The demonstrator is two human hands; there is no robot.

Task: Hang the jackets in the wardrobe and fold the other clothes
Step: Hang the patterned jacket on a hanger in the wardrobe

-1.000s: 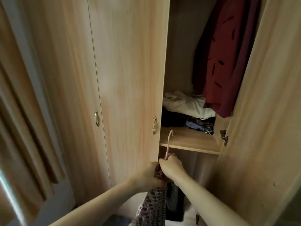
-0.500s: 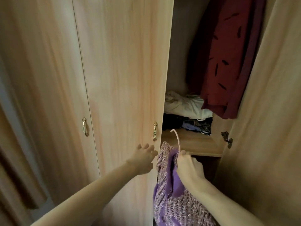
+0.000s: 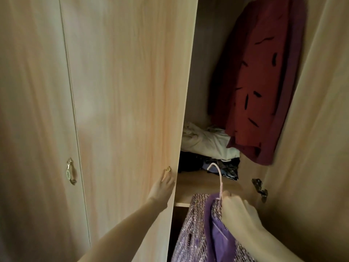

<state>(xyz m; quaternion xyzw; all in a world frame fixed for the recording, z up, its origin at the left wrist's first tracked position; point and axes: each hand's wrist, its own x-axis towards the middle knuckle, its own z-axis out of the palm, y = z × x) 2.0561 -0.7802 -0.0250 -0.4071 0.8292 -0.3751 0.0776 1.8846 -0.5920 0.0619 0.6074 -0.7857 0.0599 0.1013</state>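
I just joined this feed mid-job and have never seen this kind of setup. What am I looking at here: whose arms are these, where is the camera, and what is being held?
There is no machine here. A person wears one wide-angle camera on the head, looking forward and down, so the two bare arms coming in from the bottom are the person's own.

The left hand rests with fairly straight fingers on the closed wardrobe door, just under its small brass handle. The right hand grips the neck of a pink hanger that carries a purple sequined jacket, held low in front of the open compartment.

Inside, a red garment with dark marks already hangs at the top right. On the wooden shelf below lies an unfolded heap: pale clothes on top of dark ones. The open door stands at the right.
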